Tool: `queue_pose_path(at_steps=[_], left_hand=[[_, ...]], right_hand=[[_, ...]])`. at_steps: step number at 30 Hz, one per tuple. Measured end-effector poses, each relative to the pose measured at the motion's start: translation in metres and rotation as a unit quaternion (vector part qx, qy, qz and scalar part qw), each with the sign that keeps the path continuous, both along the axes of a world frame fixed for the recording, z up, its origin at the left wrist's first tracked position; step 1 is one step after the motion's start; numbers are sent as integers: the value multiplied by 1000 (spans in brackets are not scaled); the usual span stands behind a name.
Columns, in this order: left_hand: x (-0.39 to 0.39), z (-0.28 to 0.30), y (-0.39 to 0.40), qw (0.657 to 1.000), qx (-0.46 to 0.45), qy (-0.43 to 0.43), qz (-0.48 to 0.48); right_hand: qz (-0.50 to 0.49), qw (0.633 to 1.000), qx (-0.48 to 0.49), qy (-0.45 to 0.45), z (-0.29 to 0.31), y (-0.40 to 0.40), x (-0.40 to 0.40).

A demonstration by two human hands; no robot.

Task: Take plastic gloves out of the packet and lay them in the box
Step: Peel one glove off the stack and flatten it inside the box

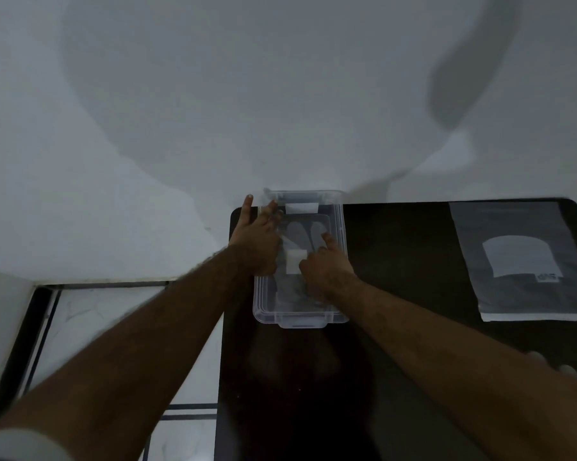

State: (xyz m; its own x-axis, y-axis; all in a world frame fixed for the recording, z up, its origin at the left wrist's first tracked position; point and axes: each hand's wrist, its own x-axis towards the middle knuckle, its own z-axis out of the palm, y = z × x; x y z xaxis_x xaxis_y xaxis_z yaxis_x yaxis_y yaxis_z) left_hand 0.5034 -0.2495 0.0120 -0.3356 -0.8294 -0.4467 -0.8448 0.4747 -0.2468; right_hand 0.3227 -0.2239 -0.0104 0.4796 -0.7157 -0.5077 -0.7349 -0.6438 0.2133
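Both forearms reach into the box (300, 314); left hand (257, 237) splayed, right hand (327, 264) pressing gloves (300, 234); packet (520, 261) aside.

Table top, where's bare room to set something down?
The dark table is bare between the clear box and the packet, and in front of the box. The box itself is crowded: both hands, left and right, and gloves.
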Motion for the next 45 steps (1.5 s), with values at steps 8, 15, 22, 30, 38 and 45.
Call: queue_pose_path(at_steps=[8,15,22,30,38,45], left_hand=[[-18,2,-15,996,31,75,46],[8,30,12,969,-89,176,146],[10,24,23,957,-166,226,68],[8,14,-7,998,-40,53,23],[-3,17,-28,991,-40,-51,-119],[-7,14,-38,991,-73,-52,-104]], right_hand=[[5,1000,1,-1,0,1,2],[-4,1000,12,-6,9,1,-1],[-22,997,11,-80,19,0,1],[12,996,44,-70,10,8,0],[13,996,39,-81,15,21,7],[18,995,55,-84,21,20,8]])
